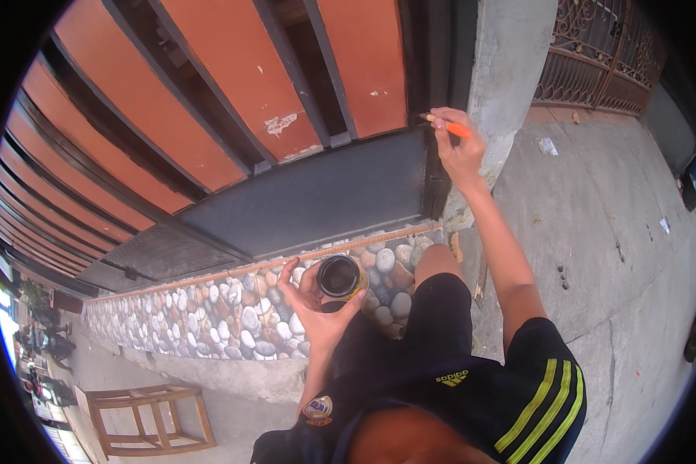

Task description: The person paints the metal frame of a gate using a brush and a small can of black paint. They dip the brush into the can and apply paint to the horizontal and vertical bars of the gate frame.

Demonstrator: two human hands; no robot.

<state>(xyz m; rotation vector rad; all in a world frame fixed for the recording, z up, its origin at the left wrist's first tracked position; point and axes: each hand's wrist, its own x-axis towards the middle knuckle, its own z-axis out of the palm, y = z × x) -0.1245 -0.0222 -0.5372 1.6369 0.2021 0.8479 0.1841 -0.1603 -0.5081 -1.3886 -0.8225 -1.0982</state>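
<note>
My left hand [323, 319] is wrapped round a small open can [339, 277] with dark paint inside. A bit of yellow shows on the can's side, and its mouth faces up. Farther out and to the right, my right hand [462, 155] pinches a small paintbrush [458, 130] with an orange handle. The brush's tip points left and is at the dark gate post [428, 66]; whether the bristles touch it is too small to tell. Left of that post is the gate's orange panel [363, 66], with some chipped paint, above a dark grey lower panel [340, 193].
A strip of set pebbles [247, 317] runs under the gate, beside my knees. To the right stand a concrete pillar [510, 69] and a brown ornamental gate [588, 54] over concrete paving [580, 255]. A wooden frame stool [151, 417] is at the lower left.
</note>
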